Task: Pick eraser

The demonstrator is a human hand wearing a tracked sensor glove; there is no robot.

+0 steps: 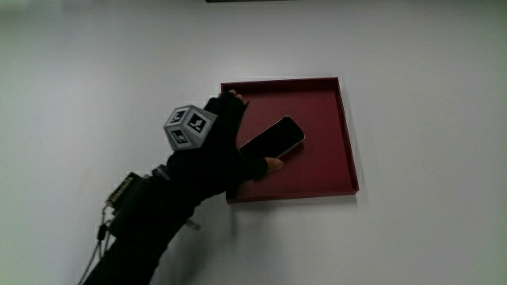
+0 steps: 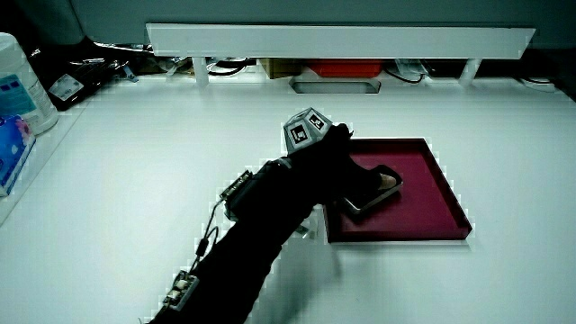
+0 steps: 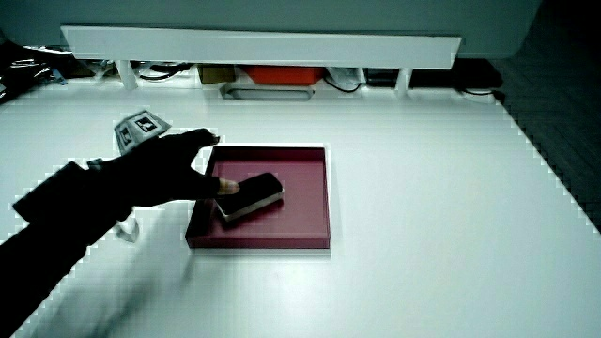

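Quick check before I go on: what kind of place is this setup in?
Probably a lab or office workbench. A plain white table ends at a low white partition with cables and small gear under it, and the hand wears a patterned tracking cube while reaching into a dark red tray.

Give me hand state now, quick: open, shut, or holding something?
Hand: fingers closed on the black slab-shaped eraser, which sits in the dark red tray; thumb at its nearer end. Not clear if it is lifted yet.
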